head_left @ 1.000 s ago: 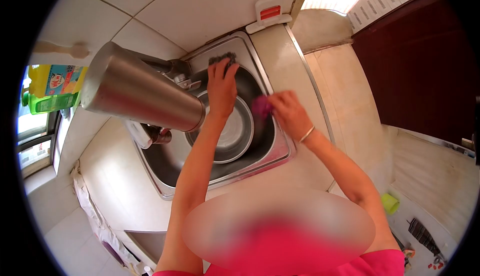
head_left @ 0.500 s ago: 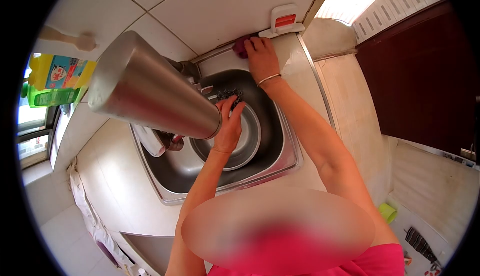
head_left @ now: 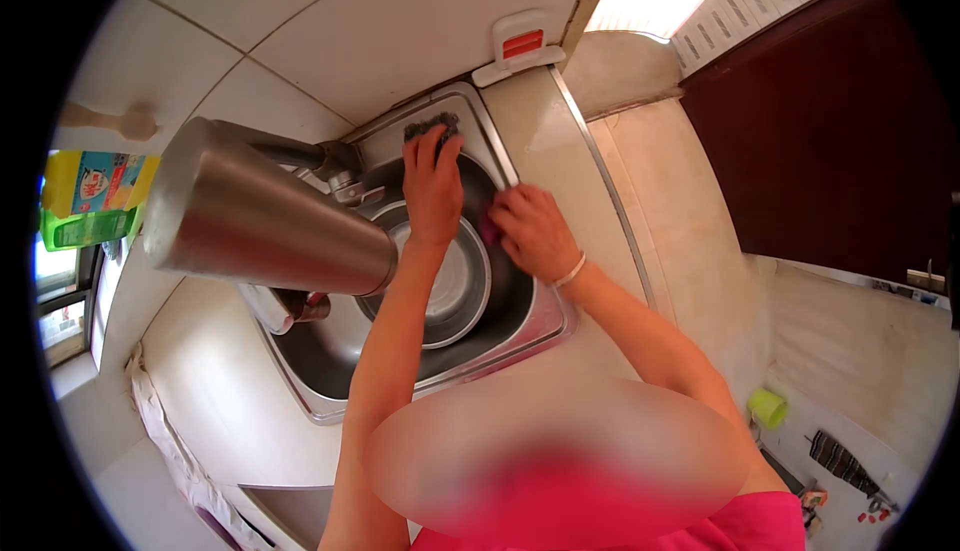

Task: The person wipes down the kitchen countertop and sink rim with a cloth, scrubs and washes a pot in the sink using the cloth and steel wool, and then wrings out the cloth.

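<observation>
My left hand [head_left: 432,191] reaches over the sink to its back ledge. Its fingers are closed on a dark, curly steel wool scrubber [head_left: 437,125]. Over the right rim of the steel sink [head_left: 560,326], my right hand [head_left: 540,233] has its fingers curled round a purple cloth [head_left: 490,225], which is mostly hidden by the hand. A round metal basin [head_left: 470,301] sits in the sink, partly covered by my left forearm.
A large steel cylinder [head_left: 270,216] juts over the sink's left side, near the faucet [head_left: 348,186]. Yellow and green bottles [head_left: 90,226] stand at the window. A white holder with a red part [head_left: 522,46] is on the back wall. A dark red door [head_left: 820,151] stands right.
My left hand has moved from the basin to the back ledge with the scrubber. My right hand has brought the purple cloth from the back corner to the sink's right rim.
</observation>
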A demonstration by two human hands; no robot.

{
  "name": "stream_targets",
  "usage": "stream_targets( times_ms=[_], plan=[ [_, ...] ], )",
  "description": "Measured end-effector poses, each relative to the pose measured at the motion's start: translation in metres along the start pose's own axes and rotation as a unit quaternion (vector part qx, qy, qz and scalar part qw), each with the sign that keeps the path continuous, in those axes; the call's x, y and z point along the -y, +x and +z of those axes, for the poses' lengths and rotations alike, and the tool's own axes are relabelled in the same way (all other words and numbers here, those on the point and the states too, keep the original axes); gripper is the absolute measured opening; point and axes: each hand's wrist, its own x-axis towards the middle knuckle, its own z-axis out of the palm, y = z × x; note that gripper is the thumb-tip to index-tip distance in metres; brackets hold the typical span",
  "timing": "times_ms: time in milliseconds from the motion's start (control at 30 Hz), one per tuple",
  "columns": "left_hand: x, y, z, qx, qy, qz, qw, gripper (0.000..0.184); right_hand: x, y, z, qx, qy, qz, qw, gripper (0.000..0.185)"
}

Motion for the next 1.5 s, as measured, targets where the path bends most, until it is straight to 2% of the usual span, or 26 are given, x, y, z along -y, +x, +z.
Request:
stream_targets(
  times_ms=[167, 267, 367, 500, 667, 800, 967, 1167, 1267, 1367, 1500],
  plan=[
    [0.004, 0.022, 0.027, 0.054, 0.006, -0.022, 0.998, 0.043, 0.032, -0.074, -0.026, 0.032, 0.073, 0.064, 0.995, 0.026],
    [-0.006, 0.026, 0.025, 0.069, -0.028, -0.034, 0.997, 0.051, 0.043, -0.092, -0.051, 0.091, 0.166, 0.172, 0.967, 0.029],
    [-0.011, 0.020, 0.018, 0.090, -0.016, -0.032, 0.995, 0.055, 0.005, -0.070, -0.069, 0.002, 0.144, 0.174, 0.974, 0.025],
    [-0.016, 0.009, 0.012, 0.098, -0.016, -0.033, 0.994, 0.057, -0.062, 0.001, -0.071, -0.108, -0.003, 0.127, 0.986, 0.030],
    [-0.030, -0.004, 0.004, 0.092, -0.011, -0.035, 0.995, 0.056, -0.117, 0.031, -0.012, -0.131, -0.059, 0.111, 0.983, 0.036],
    [-0.045, -0.025, -0.010, 0.113, -0.035, -0.030, 0.993, 0.055, -0.098, 0.000, -0.015, -0.101, -0.080, 0.090, 0.988, 0.037],
    [-0.056, -0.063, -0.033, 0.146, -0.061, -0.049, 0.986, 0.052, -0.030, -0.083, -0.041, -0.047, -0.081, 0.078, 0.993, 0.041],
    [-0.052, -0.111, -0.081, 0.167, -0.069, -0.062, 0.982, 0.048, 0.060, -0.187, -0.053, -0.033, -0.069, 0.177, 0.981, 0.041],
    [-0.040, -0.134, -0.113, 0.179, -0.069, -0.084, 0.978, 0.047, 0.091, -0.227, -0.055, 0.028, -0.020, 0.163, 0.986, 0.044],
    [-0.017, -0.159, -0.146, 0.179, -0.057, -0.106, 0.977, 0.047, 0.112, -0.222, -0.051, 0.089, 0.020, 0.136, 0.986, 0.043],
    [0.018, -0.186, -0.195, 0.166, -0.049, -0.144, 0.974, 0.046, 0.119, -0.136, -0.048, -0.031, -0.037, 0.176, 0.983, 0.040]
  ],
)
